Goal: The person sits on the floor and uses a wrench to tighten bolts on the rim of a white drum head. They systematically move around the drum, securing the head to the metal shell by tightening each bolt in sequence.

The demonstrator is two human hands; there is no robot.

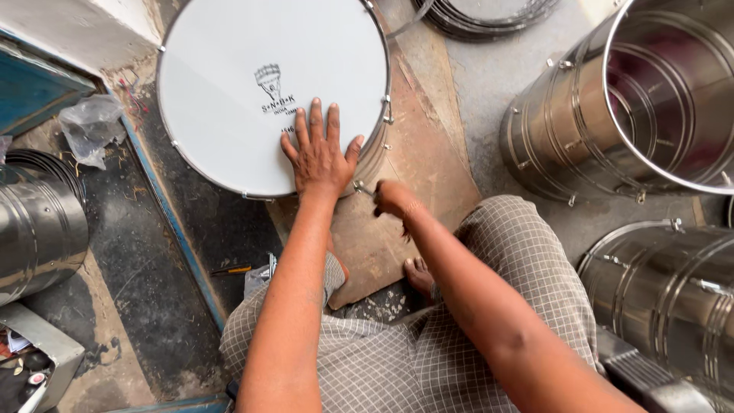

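Note:
A round drum (229, 84) with a white head and a shiny metal rim lies flat on a brown board (428, 168) in front of me. My left hand (317, 153) rests palm down on the near edge of the drum head, fingers spread. My right hand (394, 197) is closed around a small metal tool at the drum's near rim, right beside a tension lug (361, 186). Most of the tool is hidden inside the fist.
Bare steel drum shells stand at the right (612, 115) and lower right (673, 291), another at the left (38, 229). Metal hoops (482, 17) lie at the top. A crumpled plastic bag (90, 126), a pencil (233, 269) and an open box of small parts (34, 367) sit at the left.

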